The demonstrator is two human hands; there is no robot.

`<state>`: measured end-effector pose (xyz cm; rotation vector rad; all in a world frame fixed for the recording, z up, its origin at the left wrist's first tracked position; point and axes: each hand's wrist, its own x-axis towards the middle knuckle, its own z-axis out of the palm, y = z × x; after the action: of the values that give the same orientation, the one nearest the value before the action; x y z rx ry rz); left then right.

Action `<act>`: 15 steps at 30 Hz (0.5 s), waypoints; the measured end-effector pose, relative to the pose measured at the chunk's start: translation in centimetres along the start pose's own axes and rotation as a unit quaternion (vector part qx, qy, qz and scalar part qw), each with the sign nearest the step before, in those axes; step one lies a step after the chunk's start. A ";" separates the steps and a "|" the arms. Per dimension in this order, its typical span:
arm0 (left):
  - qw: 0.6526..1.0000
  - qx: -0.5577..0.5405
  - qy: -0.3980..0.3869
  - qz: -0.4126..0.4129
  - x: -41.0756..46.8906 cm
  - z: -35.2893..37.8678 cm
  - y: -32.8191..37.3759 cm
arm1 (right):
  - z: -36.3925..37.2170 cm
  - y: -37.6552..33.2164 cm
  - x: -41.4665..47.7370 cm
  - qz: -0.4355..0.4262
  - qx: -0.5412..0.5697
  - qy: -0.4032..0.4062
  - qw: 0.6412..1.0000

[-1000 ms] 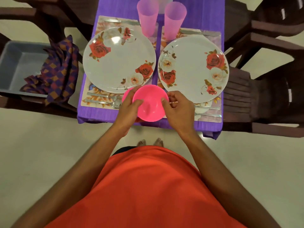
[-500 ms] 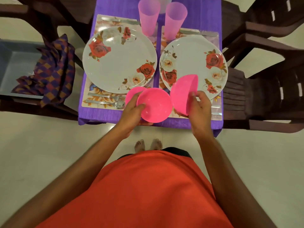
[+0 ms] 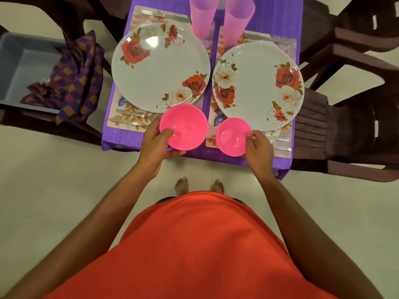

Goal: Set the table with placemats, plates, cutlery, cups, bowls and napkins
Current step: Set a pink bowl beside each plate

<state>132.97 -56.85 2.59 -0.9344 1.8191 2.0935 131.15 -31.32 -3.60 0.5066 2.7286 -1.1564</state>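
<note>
Pink left bowl [image 3: 185, 126]: gripped by the left hand [image 3: 155, 145], thumb inside the rim and fingers beneath, over the near edge of the purple table [image 3: 278, 16]; its far rim overlaps the left plate [image 3: 159, 67].
Pink right bowl [image 3: 232, 137]: pinched at its rim by the right hand [image 3: 258, 147], also at the table's near edge, just before the right plate [image 3: 257, 85]; I cannot tell whether it rests on the placemat [image 3: 212, 124].
Deciding relation: each bowl lies table-ward of its own hand and before its own plate, so I judge that neither arm needs to cross.
Far end of table: two cups [image 3: 201, 16] stand upright.
Left of table: napkins [image 3: 75, 76] drape over a grey tub [image 3: 19, 67]; the left hand is nearer.
</note>
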 end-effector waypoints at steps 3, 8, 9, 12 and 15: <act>1.000 -0.007 0.002 -0.003 -0.5 0.4 -0.4 | 0.8 -0.7 0.5 -0.008 -0.007 -0.008 1.000; 1.000 0.003 -0.002 -0.010 -1.0 1.2 -1.3 | 1.5 -1.1 1.1 0.010 0.003 -0.029 1.000; 1.000 0.005 -0.005 -0.010 -1.1 1.3 -1.5 | 1.5 -1.2 1.1 0.010 0.004 -0.032 0.999; 1.000 0.011 -0.015 -0.009 -1.4 1.9 -1.6 | 1.5 -1.3 0.9 0.021 0.007 -0.041 0.999; 1.000 0.015 -0.024 -0.011 -1.4 2.3 -1.5 | 1.1 -1.3 0.7 0.038 0.025 -0.045 0.998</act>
<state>134.17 -53.97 2.27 -0.8839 1.8038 2.0521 130.00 -32.79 -3.66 0.5468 2.5879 -1.1997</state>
